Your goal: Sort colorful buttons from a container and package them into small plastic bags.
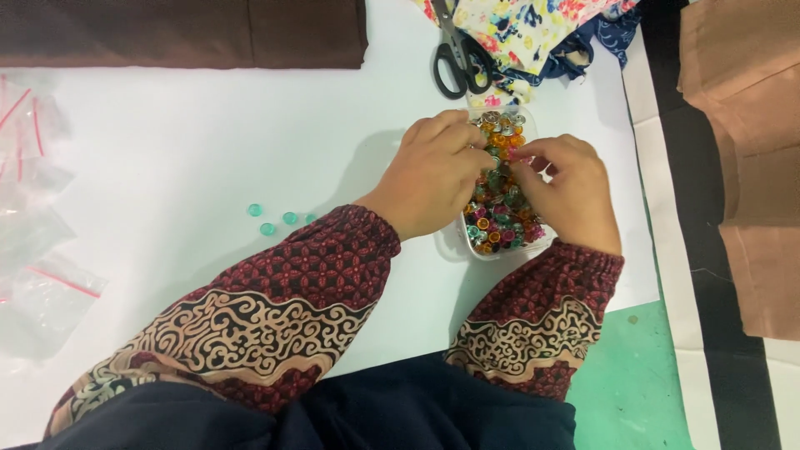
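Clear bags lie at the worktop's left, then four teal beads. Left hand and right hand pinch among mixed beads in a clear tray; what each grip holds is hidden. Scissors lie behind.

Both hands are in a clear tub of colourful beads: the left hand and right hand pinch among them with fingertips nearly touching. A few teal beads sit loose on the white table, with black scissors just beyond the tub.
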